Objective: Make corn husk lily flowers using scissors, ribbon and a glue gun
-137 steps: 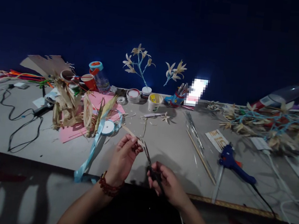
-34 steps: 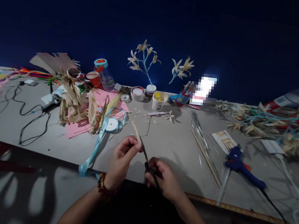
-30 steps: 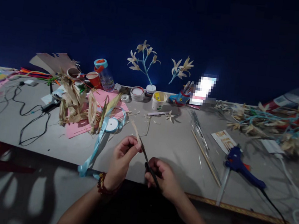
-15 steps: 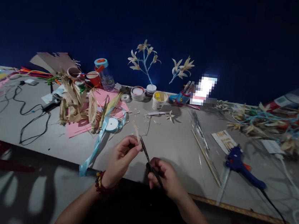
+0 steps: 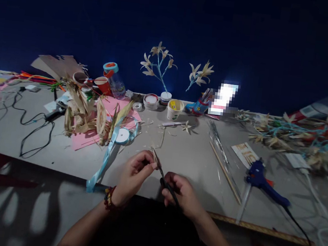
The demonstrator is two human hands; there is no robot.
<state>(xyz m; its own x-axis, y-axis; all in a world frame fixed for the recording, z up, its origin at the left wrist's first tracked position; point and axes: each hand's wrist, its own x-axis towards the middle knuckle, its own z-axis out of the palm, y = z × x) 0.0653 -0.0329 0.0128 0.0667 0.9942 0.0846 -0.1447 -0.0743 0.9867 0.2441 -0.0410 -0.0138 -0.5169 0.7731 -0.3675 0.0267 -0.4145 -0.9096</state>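
Ref.: clock dirs. as seen in head view, 12 = away from wearer.

1. Position. Pale strip (image 5: 154, 152) sits above tabletop (image 5: 187, 153), at approx. 1–2 o'clock of L hand (image 5: 134, 175) and 10–11 o'clock of R hand (image 5: 182, 194). Long axis runs approx. 11 to 5 o'clock, nearly in line w/ blades of scissors (image 5: 165, 183). L hand is nearer, in direct contact.

2. Hands. L hand: thumb & fingertips pinched on strip's near end. R hand: fingers wrapped on scissors' dark handles, blades pointing approx. 11 o'clock, tips beside L fingertips. Hands are near each other, not touching; scissors bridge the gap.

3. Appearance. Strip is thin, narrow, cream-beige, matte; free end tapers to a pt. Strip and blades overlap in dim light, so exact contact line btwn them can't be confirmed.

4. Surroundings. From L hand: ribbon spool (image 5: 122, 136), w/ lt. blue ribbon, at 11 o'clock; dry husk bundle (image 5: 74, 113) at 10. From R hand: loose flower (image 5: 187, 127), similar in colour to strip, at 12; wooden stick (image 5: 225, 172) at 2; blue glue gun (image 5: 264, 181) btwn 2 and 3, cord trailing to tabletop's near edge.
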